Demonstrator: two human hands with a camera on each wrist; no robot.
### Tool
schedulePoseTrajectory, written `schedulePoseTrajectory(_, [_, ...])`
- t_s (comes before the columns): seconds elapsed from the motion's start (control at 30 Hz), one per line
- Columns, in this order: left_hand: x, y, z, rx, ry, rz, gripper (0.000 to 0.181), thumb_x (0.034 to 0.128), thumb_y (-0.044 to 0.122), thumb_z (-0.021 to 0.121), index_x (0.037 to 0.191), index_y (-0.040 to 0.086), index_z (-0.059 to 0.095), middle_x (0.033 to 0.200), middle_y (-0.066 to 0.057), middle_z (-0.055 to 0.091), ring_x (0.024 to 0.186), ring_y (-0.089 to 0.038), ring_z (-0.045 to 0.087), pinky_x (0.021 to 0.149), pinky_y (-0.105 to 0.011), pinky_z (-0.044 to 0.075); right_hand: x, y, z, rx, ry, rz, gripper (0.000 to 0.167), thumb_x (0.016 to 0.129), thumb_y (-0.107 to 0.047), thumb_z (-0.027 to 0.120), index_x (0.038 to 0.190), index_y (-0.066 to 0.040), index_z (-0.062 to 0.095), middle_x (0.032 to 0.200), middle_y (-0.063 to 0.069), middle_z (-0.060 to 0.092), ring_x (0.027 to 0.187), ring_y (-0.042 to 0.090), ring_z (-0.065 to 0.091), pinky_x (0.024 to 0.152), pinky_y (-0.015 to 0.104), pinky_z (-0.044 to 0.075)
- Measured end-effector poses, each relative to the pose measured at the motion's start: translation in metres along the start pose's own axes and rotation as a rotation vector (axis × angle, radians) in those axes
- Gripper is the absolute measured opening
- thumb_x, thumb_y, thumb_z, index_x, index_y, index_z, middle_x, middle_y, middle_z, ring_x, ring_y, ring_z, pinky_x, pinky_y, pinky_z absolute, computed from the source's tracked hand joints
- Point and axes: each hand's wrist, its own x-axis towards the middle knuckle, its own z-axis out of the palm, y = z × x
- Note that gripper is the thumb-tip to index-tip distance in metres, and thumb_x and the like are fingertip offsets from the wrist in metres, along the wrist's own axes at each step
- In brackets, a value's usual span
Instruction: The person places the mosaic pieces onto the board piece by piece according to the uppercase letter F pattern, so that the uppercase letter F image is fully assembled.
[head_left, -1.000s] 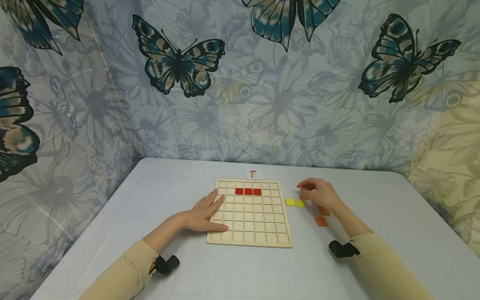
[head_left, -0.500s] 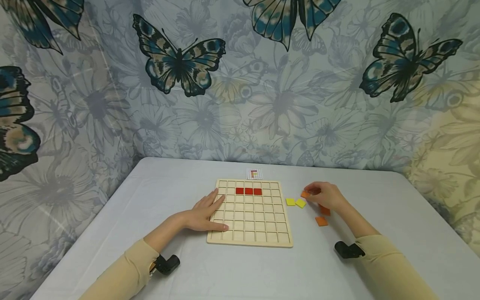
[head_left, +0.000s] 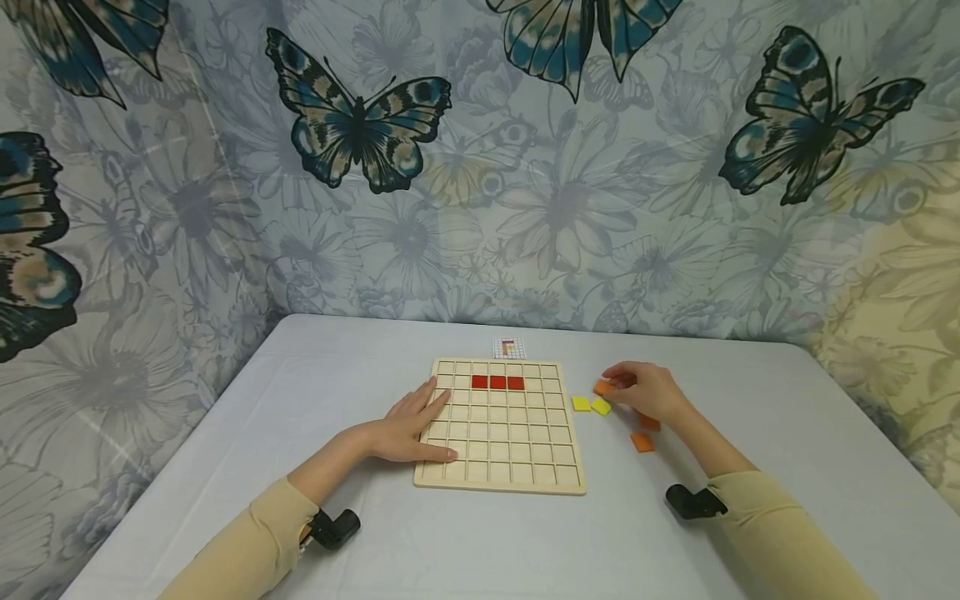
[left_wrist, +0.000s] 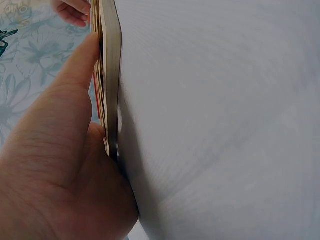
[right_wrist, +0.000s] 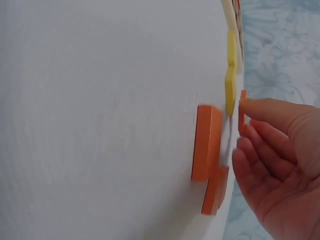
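A wooden grid board lies on the white table with three red tiles side by side in an upper row. My left hand rests on the board's left edge, fingers straight and spread; in the left wrist view its thumb lies along the rim. Right of the board, my right hand pinches an orange tile between thumb and fingers, lifted off the table in the right wrist view. Two yellow tiles lie between that hand and the board. Two more orange tiles lie below the hand, one partly hidden.
A small printed card with a coloured grid pattern lies just beyond the board's far edge. The white table meets a butterfly-patterned cloth backdrop behind and at the sides.
My right hand first drew back to the right, showing the orange tile in its fingers, then shifted slightly left with it. The left hand and the board have stayed put.
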Motion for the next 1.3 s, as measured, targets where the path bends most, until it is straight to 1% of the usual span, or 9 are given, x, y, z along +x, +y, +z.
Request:
schedulePoseTrajectory(0.07, [0.0, 0.0, 0.0, 0.001, 0.002, -0.001, 0.102, 0.0875, 0.062, 0.06, 0.158, 0.011, 0.008, 0.161, -0.016, -0.011, 0.148, -0.029, -0.009, 0.118, -0.048, 0.0, 0.0, -0.004, 0.001, 0.017, -0.001, -0.009, 0.036, 0.086, -0.022, 0.075, 0.115, -0.001, 0.068, 0.099, 0.009, 0.069, 0.092, 0.025, 0.061, 0.071, 0.032, 0.05])
schedulePoseTrajectory(0.23, [0.001, 0.0, 0.0, 0.005, 0.003, -0.002, 0.101, 0.0876, 0.062, 0.06, 0.158, 0.011, 0.008, 0.161, -0.015, -0.012, 0.148, -0.028, -0.009, 0.118, -0.048, 0.001, 0.0, -0.018, 0.005, 0.049, -0.012, -0.035, 0.039, 0.085, -0.026, 0.076, 0.114, -0.002, 0.068, 0.099, 0.007, 0.069, 0.093, 0.025, 0.062, 0.074, 0.033, 0.05])
schedulePoseTrajectory(0.33, [0.001, -0.001, 0.0, 0.005, 0.003, -0.001, 0.101, 0.0877, 0.062, 0.06, 0.158, 0.011, 0.008, 0.161, -0.015, -0.012, 0.148, -0.028, -0.009, 0.118, -0.048, 0.0, 0.001, -0.025, 0.008, 0.055, -0.018, -0.066, 0.04, 0.085, -0.027, 0.077, 0.114, -0.002, 0.069, 0.097, 0.006, 0.069, 0.093, 0.025, 0.062, 0.075, 0.034, 0.05])
schedulePoseTrajectory(0.53, [0.002, -0.002, 0.001, 0.002, -0.002, -0.003, 0.101, 0.0878, 0.062, 0.059, 0.158, 0.011, 0.007, 0.161, -0.015, -0.012, 0.148, -0.028, -0.01, 0.118, -0.047, 0.0, 0.003, -0.037, 0.017, 0.099, -0.036, -0.098, 0.036, 0.085, -0.023, 0.077, 0.114, -0.003, 0.07, 0.095, 0.004, 0.069, 0.092, 0.022, 0.062, 0.075, 0.033, 0.049])
schedulePoseTrajectory(0.73, [0.001, -0.001, 0.001, 0.007, -0.006, 0.003, 0.101, 0.0881, 0.062, 0.059, 0.158, 0.011, 0.007, 0.161, -0.015, -0.013, 0.148, -0.029, -0.01, 0.118, -0.047, -0.001, 0.003, -0.047, 0.028, 0.128, -0.058, -0.126, 0.036, 0.083, -0.024, 0.079, 0.113, -0.005, 0.07, 0.095, 0.002, 0.069, 0.092, 0.02, 0.062, 0.074, 0.032, 0.05])
schedulePoseTrajectory(0.93, [0.001, -0.001, 0.0, 0.015, -0.003, 0.009, 0.101, 0.088, 0.062, 0.059, 0.158, 0.011, 0.007, 0.161, -0.016, -0.013, 0.148, -0.029, -0.01, 0.118, -0.048, -0.001, 0.003, -0.057, 0.035, 0.141, -0.065, -0.157, 0.035, 0.081, -0.023, 0.081, 0.11, -0.006, 0.071, 0.092, 0.0, 0.067, 0.089, 0.018, 0.061, 0.075, 0.032, 0.049])
schedulePoseTrajectory(1.17, [0.0, 0.0, -0.001, 0.009, -0.003, 0.01, 0.101, 0.088, 0.062, 0.06, 0.158, 0.011, 0.007, 0.161, -0.016, -0.013, 0.148, -0.029, -0.01, 0.118, -0.048, 0.0, 0.004, -0.067, 0.042, 0.143, -0.081, -0.188, 0.03, 0.081, -0.016, 0.08, 0.108, -0.007, 0.071, 0.09, -0.001, 0.066, 0.087, 0.017, 0.061, 0.077, 0.033, 0.05])
schedulePoseTrajectory(1.3, [0.0, 0.0, -0.001, 0.003, -0.005, 0.008, 0.101, 0.0879, 0.062, 0.06, 0.158, 0.01, 0.008, 0.161, -0.016, -0.013, 0.148, -0.029, -0.01, 0.118, -0.048, 0.0, 0.005, -0.072, 0.046, 0.142, -0.087, -0.2, 0.03, 0.081, -0.017, 0.08, 0.108, -0.008, 0.072, 0.09, -0.002, 0.067, 0.088, 0.017, 0.062, 0.077, 0.033, 0.051])
